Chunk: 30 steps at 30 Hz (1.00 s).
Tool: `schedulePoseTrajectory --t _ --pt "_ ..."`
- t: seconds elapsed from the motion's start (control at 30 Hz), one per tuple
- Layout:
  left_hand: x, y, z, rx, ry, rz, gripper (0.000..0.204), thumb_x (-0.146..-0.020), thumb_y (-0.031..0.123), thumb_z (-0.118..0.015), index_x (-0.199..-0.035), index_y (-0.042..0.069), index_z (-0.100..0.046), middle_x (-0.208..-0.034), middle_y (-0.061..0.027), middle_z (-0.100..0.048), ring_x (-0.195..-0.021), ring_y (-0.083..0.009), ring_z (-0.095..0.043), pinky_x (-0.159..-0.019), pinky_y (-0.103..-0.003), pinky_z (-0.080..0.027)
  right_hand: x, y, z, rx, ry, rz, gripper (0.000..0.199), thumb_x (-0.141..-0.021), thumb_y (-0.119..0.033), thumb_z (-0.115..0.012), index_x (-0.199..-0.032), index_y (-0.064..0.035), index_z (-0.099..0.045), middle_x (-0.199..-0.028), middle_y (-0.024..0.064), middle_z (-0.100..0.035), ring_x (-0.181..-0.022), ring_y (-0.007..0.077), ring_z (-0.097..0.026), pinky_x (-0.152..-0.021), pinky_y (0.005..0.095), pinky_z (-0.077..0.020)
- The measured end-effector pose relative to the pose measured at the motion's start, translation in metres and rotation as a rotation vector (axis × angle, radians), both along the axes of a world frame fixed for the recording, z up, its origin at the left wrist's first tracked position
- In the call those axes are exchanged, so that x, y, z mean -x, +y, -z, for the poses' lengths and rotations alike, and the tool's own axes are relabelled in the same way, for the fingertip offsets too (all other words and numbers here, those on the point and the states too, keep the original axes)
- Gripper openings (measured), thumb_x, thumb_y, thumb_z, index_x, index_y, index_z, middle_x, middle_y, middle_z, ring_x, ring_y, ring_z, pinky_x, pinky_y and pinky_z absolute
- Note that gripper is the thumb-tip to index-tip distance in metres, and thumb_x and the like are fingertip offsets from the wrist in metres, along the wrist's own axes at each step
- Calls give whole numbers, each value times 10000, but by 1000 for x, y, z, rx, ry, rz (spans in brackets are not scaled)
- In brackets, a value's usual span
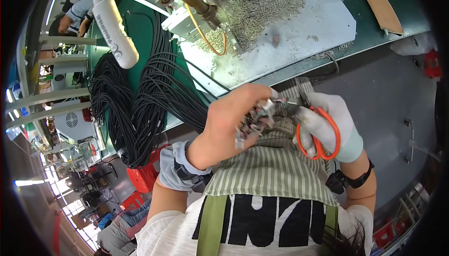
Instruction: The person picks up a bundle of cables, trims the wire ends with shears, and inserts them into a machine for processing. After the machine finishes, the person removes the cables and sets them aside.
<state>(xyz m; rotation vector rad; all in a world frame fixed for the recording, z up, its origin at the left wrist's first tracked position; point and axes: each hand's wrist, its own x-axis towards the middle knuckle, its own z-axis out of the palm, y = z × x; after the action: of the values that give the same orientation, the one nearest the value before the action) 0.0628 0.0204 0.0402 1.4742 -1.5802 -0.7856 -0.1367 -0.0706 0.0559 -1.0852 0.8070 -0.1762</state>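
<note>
My bare left hand is closed round a bunch of stripped cable ends, whose thin coloured wires and clear bits stick out past the fingers, blurred. Black cables run from the bench toward this hand. In a white glove, my right hand grips scissors by their red-orange handles. Their dark blades point at the wires, close to the left fingertips; whether they touch a wire I cannot tell. Both hands are in front of my striped apron.
On the green bench, a press-like machine stands over a white plate strewn with small metal pieces. A white lamp-like tube hangs at left. A tan strip lies far right. Red stools stand below left.
</note>
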Motion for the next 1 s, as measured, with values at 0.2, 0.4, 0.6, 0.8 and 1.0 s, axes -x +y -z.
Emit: schedulePoseTrajectory --t 0.2,0.4,0.6,0.8,1.0 --pt "1 -5 -4 -17 -59 104 273 -787 -43 -645 -1047 -21 -566 -928 -94 -643 -812 -133 -636 -695 -272 -517 -7 -17 2 77 -9 -13 187 -848 -140 -585 -724 -9 -537 -515 45 -537 -406 110 -517 -402 247 -399" --pt "-10 2 -16 -614 756 -91 243 -806 -25 -637 -1035 -28 -557 -786 -89 -632 -637 -137 -613 -531 -253 -486 -29 -15 19 875 -198 -245 140 -784 -114 -641 -717 -42 -541 -511 75 -494 -421 184 -530 -416 293 -403" --pt "-24 12 -2 -416 744 -215 222 -809 -10 -644 -1005 -17 -538 -689 -59 -592 -475 -95 -502 -415 -220 -373 -52 -5 15 1177 -75 -52 129 -725 -93 -688 -813 -37 -611 -582 100 -531 -484 243 -548 -499 302 -454" --pt "-15 10 -7 -329 785 -444 155 -787 -5 -679 -915 16 -596 -748 16 -602 -592 -23 -504 -510 -191 -384 -57 1 9 1515 63 133 186 -702 -90 -709 -863 -27 -639 -610 99 -560 -514 260 -562 -536 314 -478" --pt "-8 8 -3 -273 704 -469 162 -776 3 -689 -903 35 -593 -764 31 -606 -682 -21 -533 -591 -194 -424 -59 22 15 1466 174 -4 207 -693 -80 -700 -880 -17 -639 -588 91 -555 -495 255 -561 -505 331 -461"
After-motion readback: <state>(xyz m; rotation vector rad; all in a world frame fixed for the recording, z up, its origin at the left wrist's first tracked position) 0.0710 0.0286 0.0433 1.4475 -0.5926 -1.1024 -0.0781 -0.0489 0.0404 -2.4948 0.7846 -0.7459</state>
